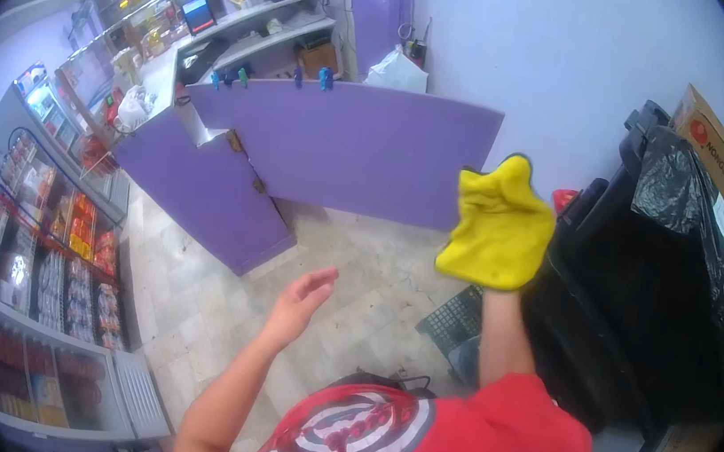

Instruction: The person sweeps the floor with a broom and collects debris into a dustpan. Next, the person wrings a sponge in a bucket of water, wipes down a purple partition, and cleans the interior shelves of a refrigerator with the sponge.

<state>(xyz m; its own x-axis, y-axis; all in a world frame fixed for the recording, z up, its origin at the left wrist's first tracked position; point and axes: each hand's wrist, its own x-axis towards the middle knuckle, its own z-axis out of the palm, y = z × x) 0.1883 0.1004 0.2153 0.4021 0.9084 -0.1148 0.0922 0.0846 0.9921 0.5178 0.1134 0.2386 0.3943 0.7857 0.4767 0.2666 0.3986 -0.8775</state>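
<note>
A yellow cloth (503,229) with a dark edge is draped over my right hand, in front of the right end of a purple half-height door panel (344,144). The cloth hides the fingers of that hand; only the wrist and forearm show below it. My left hand (302,301) is raised over the tiled floor, below the purple panel, touching nothing. Its fingers are extended and slightly curved, with nothing in them.
Black bins (640,293) with a plastic bag and a cardboard box (715,164) stand at the right. A green crate (452,317) lies on the floor. Snack racks (64,255) line the left. Behind are a counter (164,78) and small clips (325,79) on the panel's top edge.
</note>
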